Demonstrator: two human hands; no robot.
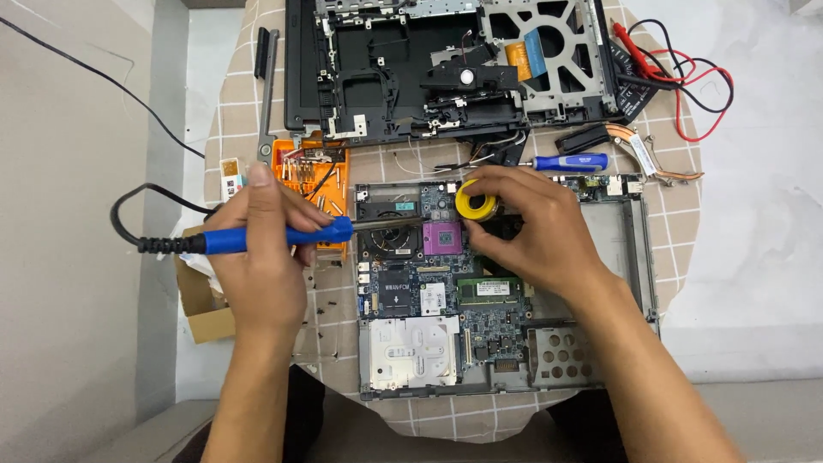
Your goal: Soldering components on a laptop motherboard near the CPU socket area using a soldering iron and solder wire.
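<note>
Blue-handled soldering iron (283,236) was clamped in left hand (257,249), tip over laptop motherboard (446,283) beside purple socket (443,237). Right hand (531,227) pinched yellow solder spool (476,200). Risk: a slipping tip might scorch neighbouring components. Orange screw tray (313,184) and blue screwdriver (570,161) lay on table (677,197).

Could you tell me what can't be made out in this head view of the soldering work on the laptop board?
- Soldering iron tip: too thin to tell whether it touches the board.
- Yellow solder spool: largely covered by the right hand; any wire drawn from it is not visible.
- Iron handle grip: wrapped by the left hand.
- Laptop chassis: cut off by the top edge.
- Board components: too small to identify.
</note>
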